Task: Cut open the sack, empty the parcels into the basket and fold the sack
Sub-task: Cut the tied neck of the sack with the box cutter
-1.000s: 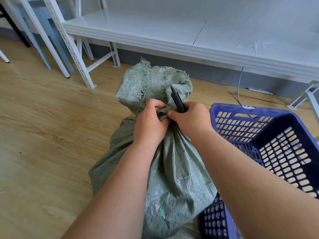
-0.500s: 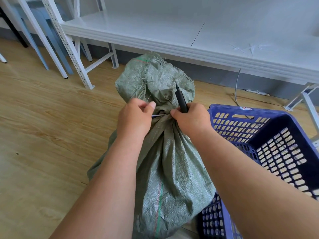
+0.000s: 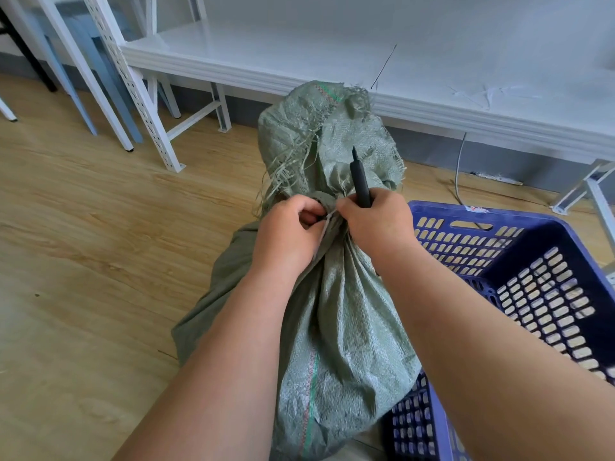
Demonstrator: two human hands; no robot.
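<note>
A green woven sack (image 3: 342, 327) stands on the wooden floor, tied at its neck by a white tie (image 3: 327, 218), with a frayed top flopping above. My left hand (image 3: 289, 236) pinches the white tie at the neck's left side. My right hand (image 3: 376, 221) grips a black cutter (image 3: 360, 181) that points upward, its fist pressed against the neck's right side. The blue slotted basket (image 3: 519, 261) sits right beside the sack and looks empty where its inside shows. No parcels are visible.
A low white shelf board (image 3: 366, 61) runs across behind the sack. White perforated shelf legs (image 3: 133, 84) and blue chair legs (image 3: 66, 78) stand at the back left. A grey cable (image 3: 459, 171) and a power strip lie on the floor behind the basket.
My left hand moved from gripping the neck to pinching the white tie. The view shifted a little, and the sack top now stands higher, up to the shelf edge.
</note>
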